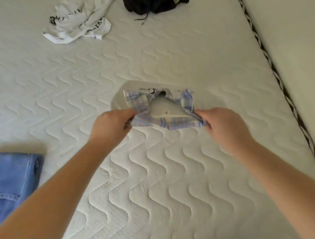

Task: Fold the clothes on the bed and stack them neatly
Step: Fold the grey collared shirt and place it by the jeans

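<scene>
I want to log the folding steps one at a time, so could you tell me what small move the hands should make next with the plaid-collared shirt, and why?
Probably draw the shirt flat on the mattress, pulling the collar ends gently apart. The left hand and right hand each pinch one end of the plaid collar, and the pale body lies bunched beyond it, so it seems to need smoothing before any fold.

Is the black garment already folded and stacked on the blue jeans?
No. The black garment lies crumpled at the far edge of the mattress, well apart from the blue jeans at the near left.
</scene>
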`<state>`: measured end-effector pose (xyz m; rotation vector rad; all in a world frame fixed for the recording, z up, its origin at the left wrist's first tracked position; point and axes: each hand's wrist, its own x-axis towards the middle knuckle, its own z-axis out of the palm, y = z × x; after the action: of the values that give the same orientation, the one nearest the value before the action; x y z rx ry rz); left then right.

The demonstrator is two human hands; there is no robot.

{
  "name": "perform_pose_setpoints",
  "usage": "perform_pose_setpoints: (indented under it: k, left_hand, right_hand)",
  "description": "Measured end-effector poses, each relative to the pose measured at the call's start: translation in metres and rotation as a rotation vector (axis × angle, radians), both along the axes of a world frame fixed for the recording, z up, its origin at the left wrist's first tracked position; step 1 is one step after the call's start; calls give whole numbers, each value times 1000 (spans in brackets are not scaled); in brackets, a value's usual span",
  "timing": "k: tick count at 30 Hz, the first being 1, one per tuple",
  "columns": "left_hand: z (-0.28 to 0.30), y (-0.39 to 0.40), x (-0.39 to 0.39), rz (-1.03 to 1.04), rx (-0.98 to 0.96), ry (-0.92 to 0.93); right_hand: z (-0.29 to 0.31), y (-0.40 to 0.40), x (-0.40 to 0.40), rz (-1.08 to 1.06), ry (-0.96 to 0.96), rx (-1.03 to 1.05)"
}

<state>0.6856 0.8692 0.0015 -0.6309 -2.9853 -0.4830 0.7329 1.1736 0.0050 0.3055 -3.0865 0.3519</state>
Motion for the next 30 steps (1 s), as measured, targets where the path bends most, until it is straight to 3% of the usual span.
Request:
perform_pose_setpoints:
  k: [5,8,10,13,16,19,21,24,26,28,30]
  left_hand:
    - [-117,2,79,-37,62,-100]
    - [-175,6,136,-4,-121,-445]
    - [-193,9,162,61,-157,-535]
    - [-196,18,170,128,-52,-533]
    - [-185,21,156,307,231,-525]
    - [-180,25,134,431,407,-435]
    - [-178,29,116,488,465,-510]
    - [-178,31,87,578,495,-653]
    - [-178,32,70,551,383,-694]
    - [-177,32,58,444,262,-635]
    - [-174,36,51,330,308,-576]
  right_hand:
    - [-118,-14,81,-15,-33,-83]
    - [-173,-17,124,-76,-276,-76]
    - [-191,-23,142,-113,-357,-23]
    - [-197,-34,142,-239,-358,-65]
    - [-189,-39,124,-329,-371,-208]
    - [-183,-48,102,-251,-386,-153]
    - [-183,-55,90,-225,-387,-101]
    - [-185,-57,74,-224,-282,-130]
    - [-182,-52,65,-265,-246,-255]
    - [-179,-44,59,-369,-264,-425]
    - [-175,-35,56,-526,-262,-596]
